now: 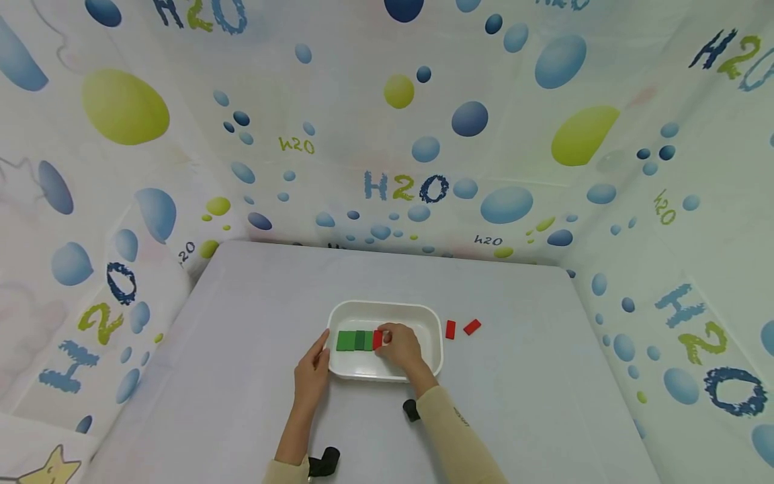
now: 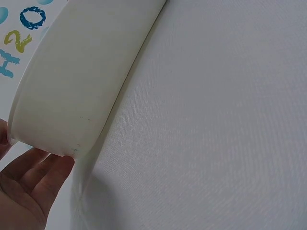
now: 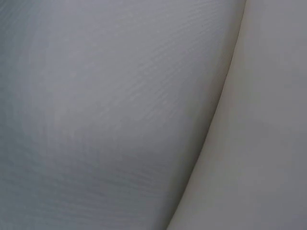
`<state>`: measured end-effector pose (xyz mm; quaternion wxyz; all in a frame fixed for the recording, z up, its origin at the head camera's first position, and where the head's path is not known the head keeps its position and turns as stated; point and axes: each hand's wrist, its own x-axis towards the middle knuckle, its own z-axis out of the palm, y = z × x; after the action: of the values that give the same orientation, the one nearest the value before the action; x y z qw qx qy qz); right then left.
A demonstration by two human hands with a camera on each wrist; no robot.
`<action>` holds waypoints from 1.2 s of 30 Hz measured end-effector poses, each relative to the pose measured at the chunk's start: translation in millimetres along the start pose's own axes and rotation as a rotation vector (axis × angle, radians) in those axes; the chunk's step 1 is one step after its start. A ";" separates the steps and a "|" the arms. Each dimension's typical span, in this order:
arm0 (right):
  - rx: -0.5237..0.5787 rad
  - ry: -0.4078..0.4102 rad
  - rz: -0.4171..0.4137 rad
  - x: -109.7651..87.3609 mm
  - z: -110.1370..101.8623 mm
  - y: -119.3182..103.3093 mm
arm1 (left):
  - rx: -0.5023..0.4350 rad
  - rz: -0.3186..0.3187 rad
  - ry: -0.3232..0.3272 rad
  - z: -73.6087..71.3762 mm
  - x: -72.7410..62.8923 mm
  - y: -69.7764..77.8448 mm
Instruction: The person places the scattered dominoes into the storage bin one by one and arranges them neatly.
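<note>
A white tray stands on the table with a row of flat green blocks inside it, one a darker green. At the right end of that row is a red block, which my right hand pinches between thumb and fingers. My left hand holds the tray's left end. In the left wrist view, the left hand's fingers lie against the tray's outer wall, the thumb at its rim. Only the tray's side and the tablecloth show in the right wrist view; the right hand is out of sight there.
Two loose red blocks, one upright in view and one slanted, lie on the table right of the tray. A white cloth covers the table. Printed curtains enclose its back and sides.
</note>
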<state>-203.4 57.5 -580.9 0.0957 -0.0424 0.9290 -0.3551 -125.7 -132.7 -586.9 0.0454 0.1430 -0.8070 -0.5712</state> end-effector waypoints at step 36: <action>-0.022 -0.010 0.006 -3.7 -0.9 0.0 | 0.019 0.000 -0.003 0.3 -0.1 0.2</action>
<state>-199.9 58.6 -579.7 0.1010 -0.0427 0.9325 -0.3441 -125.7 -132.3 -586.7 0.0429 0.1428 -0.8124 -0.5637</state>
